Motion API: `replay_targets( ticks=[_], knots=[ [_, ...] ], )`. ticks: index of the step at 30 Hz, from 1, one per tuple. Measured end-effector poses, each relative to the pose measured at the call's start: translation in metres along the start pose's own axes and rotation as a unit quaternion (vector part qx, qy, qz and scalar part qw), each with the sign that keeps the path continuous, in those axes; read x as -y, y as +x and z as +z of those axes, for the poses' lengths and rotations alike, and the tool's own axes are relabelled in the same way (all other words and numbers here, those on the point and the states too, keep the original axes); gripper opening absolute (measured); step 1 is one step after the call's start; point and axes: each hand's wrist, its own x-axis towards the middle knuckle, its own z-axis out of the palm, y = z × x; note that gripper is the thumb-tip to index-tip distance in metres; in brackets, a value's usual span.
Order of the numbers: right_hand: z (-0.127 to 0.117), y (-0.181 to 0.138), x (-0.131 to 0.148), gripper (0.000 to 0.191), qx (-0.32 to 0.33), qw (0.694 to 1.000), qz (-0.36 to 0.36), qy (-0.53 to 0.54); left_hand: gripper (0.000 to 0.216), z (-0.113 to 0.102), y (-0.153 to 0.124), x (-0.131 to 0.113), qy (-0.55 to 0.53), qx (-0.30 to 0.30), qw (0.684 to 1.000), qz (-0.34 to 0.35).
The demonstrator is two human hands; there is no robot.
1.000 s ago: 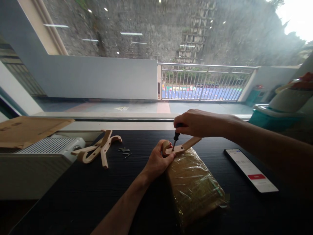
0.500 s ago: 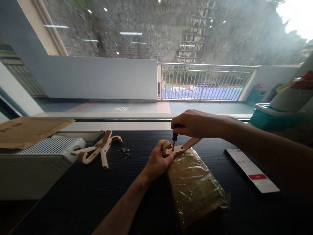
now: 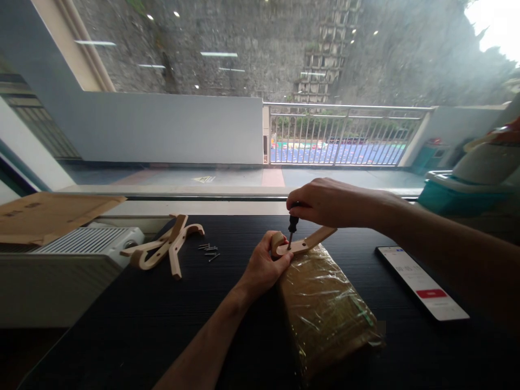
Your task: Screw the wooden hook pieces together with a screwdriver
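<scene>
My right hand (image 3: 325, 203) is closed round the dark handle of a small screwdriver (image 3: 291, 227), whose tip stands upright on a curved wooden hook piece (image 3: 305, 244). That piece lies on the far end of a plastic-wrapped brown block (image 3: 325, 311) on the black table (image 3: 134, 319). My left hand (image 3: 262, 266) grips the rounded left end of the wooden piece, fingers curled over it. Several small screws (image 3: 209, 251) lie loose to the left. Beyond them rests a pile of other wooden hook pieces (image 3: 166, 248).
A smartphone (image 3: 422, 283) with a lit screen lies on the table at the right. A white ribbed appliance (image 3: 77, 246) and a cardboard sheet (image 3: 44, 214) sit at the left edge. A teal and white object (image 3: 471, 181) stands at the far right, by the window.
My right hand has shifted slightly on the screwdriver handle, as in turning it. My left hand and the wooden piece stay where they were.
</scene>
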Motion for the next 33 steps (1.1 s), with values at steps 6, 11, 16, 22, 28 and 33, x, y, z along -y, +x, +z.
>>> replay_targets(
  ticks=[6, 11, 16, 22, 28, 33],
  knots=[
    [-0.0038, -0.0058, 0.0011, 0.026, 0.016, 1.0, -0.014, 0.016, 0.021, -0.0008, -0.0002, -0.0025, 0.001, 0.007, 1.0, -0.006],
    [-0.0051, -0.0082, -0.0036, 0.025, 0.035, 0.998, -0.027, 0.041, 0.021, -0.0006, -0.0006, -0.0026, 0.0, 0.009, 1.0, 0.0],
    [-0.0001, -0.0052, -0.0043, 0.026, 0.017, 0.999, -0.012, 0.029, 0.021, -0.0005, -0.0002, -0.0014, 0.007, 0.002, 1.0, -0.001],
    [-0.0048, -0.006, 0.0021, 0.025, 0.02, 0.999, -0.008, 0.026, 0.022, -0.0005, 0.0001, -0.002, -0.003, 0.004, 1.0, -0.003],
    [-0.0055, -0.0047, -0.0008, 0.026, 0.017, 0.999, -0.025, 0.04, 0.022, -0.0007, -0.0003, -0.0028, -0.005, 0.011, 1.0, -0.006],
    [-0.0011, -0.0019, 0.0003, 0.027, 0.002, 1.0, 0.003, 0.023, 0.022, -0.0011, -0.0003, -0.0012, 0.001, 0.01, 1.0, -0.002]
  ],
)
